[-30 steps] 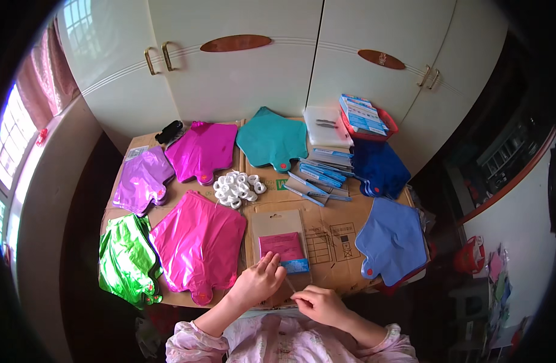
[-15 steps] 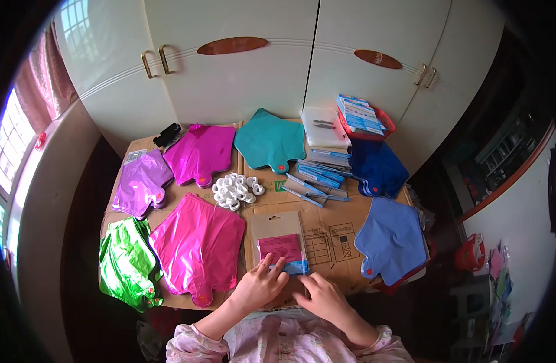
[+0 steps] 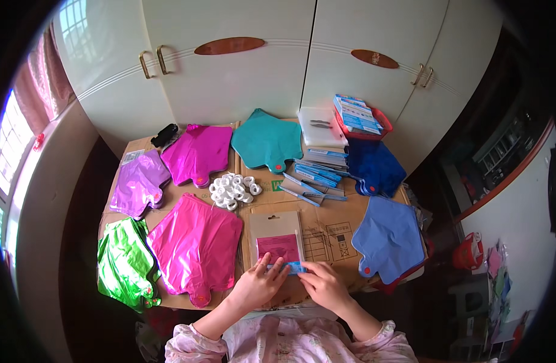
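Your left hand (image 3: pixel 258 284) lay flat with fingers spread on the near end of a clear packet (image 3: pixel 279 242) holding a pink sheet, which sat at the front middle of the cardboard-covered counter (image 3: pixel 332 227). Your right hand (image 3: pixel 322 283) pinched that packet's near right corner. Left of it lay a pink foil balloon (image 3: pixel 196 245) and a green one (image 3: pixel 123 263); to the right, a light blue one (image 3: pixel 390 239). Beyond sat a cluster of small white rolls (image 3: pixel 234 189), then purple (image 3: pixel 139 184), magenta (image 3: pixel 199 154) and teal balloons (image 3: pixel 267 140).

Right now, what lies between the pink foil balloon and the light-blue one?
Head view: the flat packet under both hands, on bare cardboard.
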{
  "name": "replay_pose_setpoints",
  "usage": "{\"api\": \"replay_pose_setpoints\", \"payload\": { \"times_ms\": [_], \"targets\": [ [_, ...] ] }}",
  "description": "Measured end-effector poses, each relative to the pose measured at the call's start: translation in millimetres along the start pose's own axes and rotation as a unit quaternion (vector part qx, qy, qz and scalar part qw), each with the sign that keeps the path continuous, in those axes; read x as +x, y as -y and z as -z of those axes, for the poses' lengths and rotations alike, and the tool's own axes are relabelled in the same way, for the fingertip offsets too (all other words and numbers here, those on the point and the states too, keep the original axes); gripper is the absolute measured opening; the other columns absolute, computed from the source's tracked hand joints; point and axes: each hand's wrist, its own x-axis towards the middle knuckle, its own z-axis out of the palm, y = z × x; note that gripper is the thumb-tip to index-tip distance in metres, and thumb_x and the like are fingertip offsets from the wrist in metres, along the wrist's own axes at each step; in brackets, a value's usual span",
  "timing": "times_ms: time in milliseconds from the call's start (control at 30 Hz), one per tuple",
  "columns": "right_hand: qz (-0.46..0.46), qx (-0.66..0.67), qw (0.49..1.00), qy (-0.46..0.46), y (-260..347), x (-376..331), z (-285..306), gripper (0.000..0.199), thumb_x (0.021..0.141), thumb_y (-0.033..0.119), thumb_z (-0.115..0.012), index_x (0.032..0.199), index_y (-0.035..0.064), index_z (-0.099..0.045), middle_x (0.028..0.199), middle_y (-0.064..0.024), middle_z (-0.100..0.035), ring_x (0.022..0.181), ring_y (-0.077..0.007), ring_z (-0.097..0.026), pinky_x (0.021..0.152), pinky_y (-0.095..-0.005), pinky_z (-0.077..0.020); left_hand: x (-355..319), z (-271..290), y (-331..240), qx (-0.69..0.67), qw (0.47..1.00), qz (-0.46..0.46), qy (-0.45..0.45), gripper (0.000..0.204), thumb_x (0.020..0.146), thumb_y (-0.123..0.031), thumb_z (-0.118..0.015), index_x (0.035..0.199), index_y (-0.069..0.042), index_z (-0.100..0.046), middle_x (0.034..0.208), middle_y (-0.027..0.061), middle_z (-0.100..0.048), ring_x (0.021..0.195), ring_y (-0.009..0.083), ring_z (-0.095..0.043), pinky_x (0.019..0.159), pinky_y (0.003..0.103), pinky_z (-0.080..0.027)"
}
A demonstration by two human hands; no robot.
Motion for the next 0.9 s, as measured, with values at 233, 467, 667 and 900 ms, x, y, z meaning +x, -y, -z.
{"api": "replay_pose_setpoints", "payload": {
  "times_ms": [233,467,667,900],
  "targets": [
    [0.012,0.028,0.999,-0.011,-16,5,-7,0.018,0.075,0.003,-0.069,0.093,0.0034,-0.068,0.109,-0.0092,-0.066,0.108,-0.0224,-0.060,0.088,-0.0331,-0.0506,0,0,0,0.001,1.000,0.008,-0.006,0.046,0.079,-0.016,-0.055,0.125,-0.010,-0.055,0.127,0.0118,-0.054,0.115,0.0356,-0.054,0.084,0.037,-0.055],
    [0.023,0.012,0.999,-0.021,-19,5,-10,0.014,0.077,0.004,-0.066,0.091,0.0024,-0.069,0.104,-0.0095,-0.067,0.104,-0.0210,-0.062,0.085,-0.0324,-0.0524,2,5,-2,-0.017,1.000,0.022,0.011,0.042,0.078,-0.016,-0.056,0.120,-0.010,-0.059,0.127,0.0120,-0.054,0.117,0.0362,-0.052,0.088,0.037,-0.052],
    [0.045,0.015,0.999,-0.004,-20,8,-3,0.018,0.076,0.000,-0.064,0.092,0.0020,-0.069,0.106,-0.0096,-0.066,0.105,-0.0225,-0.061,0.087,-0.0332,-0.0514,8,10,-15,-0.027,0.998,0.037,-0.041,0.040,0.075,-0.019,-0.059,0.112,-0.006,-0.060,0.116,0.0110,-0.056,0.108,0.0312,-0.054,0.087,0.037,-0.047],
    [0.089,0.025,0.994,0.058,-33,15,7,0.027,0.077,-0.002,-0.055,0.100,0.0024,-0.068,0.112,-0.0092,-0.065,0.111,-0.0232,-0.058,0.094,-0.0342,-0.0478,21,-8,-52,-0.094,0.990,0.098,-0.044,0.016,0.073,-0.013,-0.057,0.087,-0.005,-0.057,0.086,0.0064,-0.053,0.082,0.0210,-0.053,0.070,0.032,-0.042]
  ]
}}
